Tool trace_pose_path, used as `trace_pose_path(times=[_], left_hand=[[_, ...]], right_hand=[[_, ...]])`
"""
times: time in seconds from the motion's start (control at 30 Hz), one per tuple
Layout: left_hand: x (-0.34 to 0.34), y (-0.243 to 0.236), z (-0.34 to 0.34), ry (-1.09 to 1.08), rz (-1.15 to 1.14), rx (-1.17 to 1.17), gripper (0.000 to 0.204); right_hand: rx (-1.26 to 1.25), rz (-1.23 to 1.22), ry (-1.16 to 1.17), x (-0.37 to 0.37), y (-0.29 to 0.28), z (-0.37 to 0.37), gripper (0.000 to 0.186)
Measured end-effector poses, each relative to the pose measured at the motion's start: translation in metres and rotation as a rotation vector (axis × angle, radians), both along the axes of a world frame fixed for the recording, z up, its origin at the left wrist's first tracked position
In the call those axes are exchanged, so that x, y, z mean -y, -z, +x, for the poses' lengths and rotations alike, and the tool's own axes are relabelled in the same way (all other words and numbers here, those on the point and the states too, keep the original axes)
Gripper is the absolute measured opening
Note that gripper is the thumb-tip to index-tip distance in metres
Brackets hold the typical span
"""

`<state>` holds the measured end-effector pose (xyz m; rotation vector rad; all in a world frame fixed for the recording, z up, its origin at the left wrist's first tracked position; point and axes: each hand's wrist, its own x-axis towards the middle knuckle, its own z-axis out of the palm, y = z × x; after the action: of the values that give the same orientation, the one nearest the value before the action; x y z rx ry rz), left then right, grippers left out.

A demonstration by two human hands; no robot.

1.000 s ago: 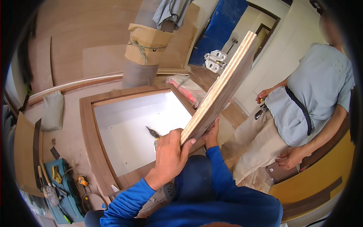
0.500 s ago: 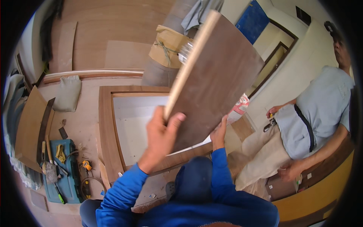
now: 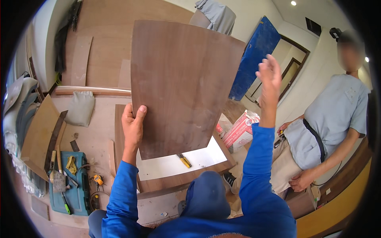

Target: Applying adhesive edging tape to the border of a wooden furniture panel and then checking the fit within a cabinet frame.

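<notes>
A dark brown wood-grain board point(image 3: 182, 87) is held up in front of me, its broad face toward me. My left hand point(image 3: 133, 123) grips its left edge, thumb on the near face and fingers behind. My right hand point(image 3: 270, 85) is raised past the board's right edge, apart from it, fingers stretched upward and holding nothing. Beneath the board lies a brown wooden cabinet box point(image 3: 190, 177) with a white inside point(image 3: 158, 168), partly hidden by the board. A yellow-and-black hand tool point(image 3: 184, 160) rests on the white surface.
A co-worker point(image 3: 335, 119) stands close on the right. Red-and-white sacks point(image 3: 240, 131) stand beyond the cabinet's right side. On the left are a teal toolbox point(image 3: 81, 198) with tools on it, a tape measure point(image 3: 98, 179), a grey sack point(image 3: 80, 109) and leaning boards point(image 3: 41, 139).
The board has turned from edge-on and tilted to facing me, shifting left. My right hand has let go of its lower edge and risen. My left hand has moved left, still gripping it.
</notes>
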<state>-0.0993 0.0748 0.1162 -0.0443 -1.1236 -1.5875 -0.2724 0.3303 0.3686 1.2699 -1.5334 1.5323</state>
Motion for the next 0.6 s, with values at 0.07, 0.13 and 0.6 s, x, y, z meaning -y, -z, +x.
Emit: trace_pose_path(times=[0.07,0.13,0.6], left_hand=[[0.010,0.005,0.007,0.032,0.035,-0.035,0.026],[0.011,0.009,0.003,0.035,0.066,-0.062,0.028],[0.061,0.121,-0.032,0.035,0.264,0.135,0.055]], right_hand=[[0.133,0.121,-0.032,0.021,0.005,0.003,0.070],[0.273,0.214,-0.161,0.038,0.027,-0.008,0.073],[0.078,0.560,-0.372,0.105,0.047,0.127,0.031]])
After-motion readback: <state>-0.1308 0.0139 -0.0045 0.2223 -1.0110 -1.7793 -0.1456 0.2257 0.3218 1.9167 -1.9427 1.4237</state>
